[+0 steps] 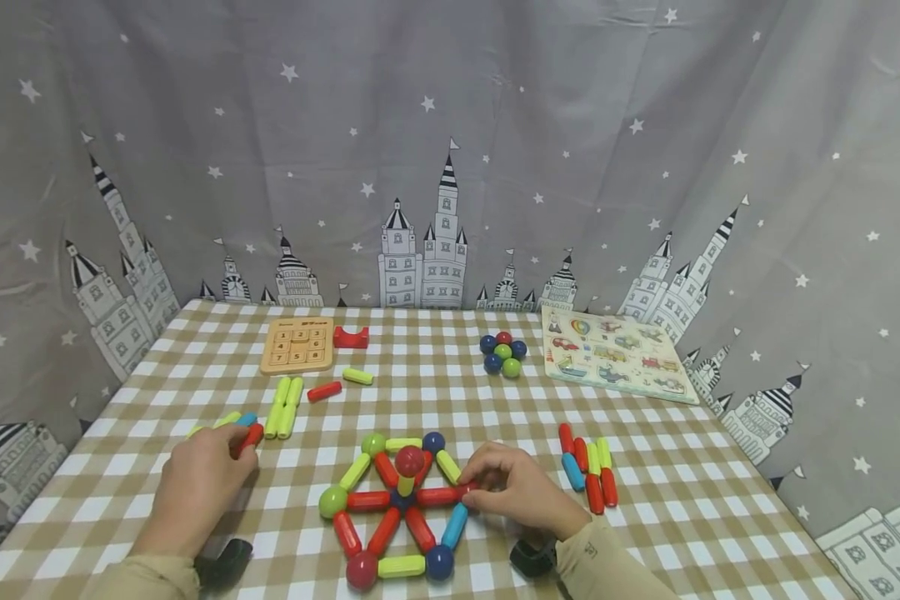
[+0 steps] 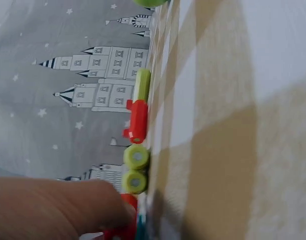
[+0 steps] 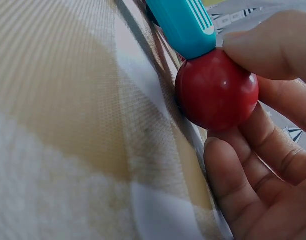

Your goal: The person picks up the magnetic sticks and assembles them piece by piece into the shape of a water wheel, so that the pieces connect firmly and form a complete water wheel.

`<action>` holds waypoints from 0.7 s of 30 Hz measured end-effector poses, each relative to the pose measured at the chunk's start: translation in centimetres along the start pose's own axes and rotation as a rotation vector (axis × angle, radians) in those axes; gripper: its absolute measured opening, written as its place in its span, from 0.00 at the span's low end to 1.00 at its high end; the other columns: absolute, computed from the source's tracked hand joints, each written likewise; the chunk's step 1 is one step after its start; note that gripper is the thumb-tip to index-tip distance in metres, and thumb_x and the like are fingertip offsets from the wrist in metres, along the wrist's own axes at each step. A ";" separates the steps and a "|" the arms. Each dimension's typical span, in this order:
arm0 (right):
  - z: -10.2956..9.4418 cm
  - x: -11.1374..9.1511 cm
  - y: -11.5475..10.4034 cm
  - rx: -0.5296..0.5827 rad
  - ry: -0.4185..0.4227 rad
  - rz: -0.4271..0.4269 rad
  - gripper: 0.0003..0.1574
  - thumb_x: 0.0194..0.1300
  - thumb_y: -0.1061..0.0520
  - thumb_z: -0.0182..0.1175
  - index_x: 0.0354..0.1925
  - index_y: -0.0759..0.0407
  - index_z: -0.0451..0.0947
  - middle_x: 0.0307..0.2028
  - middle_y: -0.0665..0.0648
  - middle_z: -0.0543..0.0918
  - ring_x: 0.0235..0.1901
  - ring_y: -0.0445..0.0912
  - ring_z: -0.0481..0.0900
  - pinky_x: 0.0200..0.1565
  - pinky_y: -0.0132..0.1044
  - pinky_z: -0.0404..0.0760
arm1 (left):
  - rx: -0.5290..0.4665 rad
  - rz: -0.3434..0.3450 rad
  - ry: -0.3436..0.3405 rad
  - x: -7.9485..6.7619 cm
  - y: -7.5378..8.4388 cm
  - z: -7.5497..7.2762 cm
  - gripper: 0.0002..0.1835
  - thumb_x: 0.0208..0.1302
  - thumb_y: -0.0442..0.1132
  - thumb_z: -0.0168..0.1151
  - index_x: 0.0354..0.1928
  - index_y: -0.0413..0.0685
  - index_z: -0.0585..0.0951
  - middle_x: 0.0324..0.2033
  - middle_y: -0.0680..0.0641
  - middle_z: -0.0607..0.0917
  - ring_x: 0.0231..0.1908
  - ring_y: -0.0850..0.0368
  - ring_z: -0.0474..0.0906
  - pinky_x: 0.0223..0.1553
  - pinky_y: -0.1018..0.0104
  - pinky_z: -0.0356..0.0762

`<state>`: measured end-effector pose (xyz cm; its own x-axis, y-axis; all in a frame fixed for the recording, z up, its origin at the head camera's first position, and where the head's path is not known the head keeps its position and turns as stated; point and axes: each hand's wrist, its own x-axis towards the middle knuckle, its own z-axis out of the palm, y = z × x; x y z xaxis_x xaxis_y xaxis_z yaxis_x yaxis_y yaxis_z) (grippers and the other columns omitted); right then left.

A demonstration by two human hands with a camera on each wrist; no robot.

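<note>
A wheel-shaped frame of magnetic rods and balls lies on the table, with a red ball (image 1: 409, 460) raised above its dark blue centre ball on a yellow-green rod. At its right corner, my right hand (image 1: 521, 492) grips another red ball (image 3: 217, 90) between thumb and fingers. A blue rod (image 3: 190, 30) touches that ball, as does a red rod (image 1: 437, 497) from the hub. On the left, my left hand (image 1: 204, 477) pinches a red rod (image 1: 251, 439) beside a blue rod (image 1: 246, 419) and yellow-green ones. Part of that red rod is hidden behind the fingers.
Several yellow-green rods (image 1: 283, 408) lie past my left hand, near a wooden number puzzle (image 1: 297, 345) and a red arch block (image 1: 351, 337). Loose balls (image 1: 503, 352) cluster at the back, beside a picture board (image 1: 613, 354). More rods (image 1: 594, 493) lie on the right.
</note>
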<state>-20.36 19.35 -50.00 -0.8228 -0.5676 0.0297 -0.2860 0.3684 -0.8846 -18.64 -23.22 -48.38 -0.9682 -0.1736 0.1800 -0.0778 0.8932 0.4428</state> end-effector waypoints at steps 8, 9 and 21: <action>-0.1 0.4 -0.3 -0.013 -0.011 -0.017 0.11 0.63 0.51 0.74 0.46 0.44 0.88 0.46 0.46 0.84 0.44 0.45 0.82 0.45 0.34 0.83 | -0.274 0.068 0.034 -2.2 2.7 -0.7 0.23 0.66 0.40 0.71 0.60 0.38 0.82 0.44 0.39 0.87 0.39 0.60 0.82 0.34 0.65 0.82; -0.1 0.5 -0.4 -0.012 -0.013 -0.018 0.11 0.63 0.51 0.74 0.45 0.44 0.88 0.46 0.46 0.84 0.45 0.45 0.82 0.46 0.34 0.83 | -0.363 0.089 0.005 -2.6 3.2 -0.5 0.23 0.66 0.41 0.72 0.61 0.41 0.83 0.47 0.41 0.88 0.42 0.64 0.83 0.38 0.66 0.84; -0.1 0.8 -0.4 0.002 -0.030 -0.037 0.11 0.64 0.51 0.73 0.46 0.44 0.88 0.46 0.46 0.84 0.44 0.45 0.82 0.44 0.34 0.83 | -0.476 0.309 -0.209 -4.6 4.6 1.8 0.14 0.59 0.35 0.76 0.44 0.58 0.84 0.39 0.63 0.88 0.45 0.65 0.86 0.46 0.65 0.86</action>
<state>-20.96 18.78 -49.57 -0.7967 -0.6024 0.0483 -0.3149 0.3457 -0.8839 -15.01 -17.55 -48.74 -0.9590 0.1923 0.2084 0.2829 0.5968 0.7508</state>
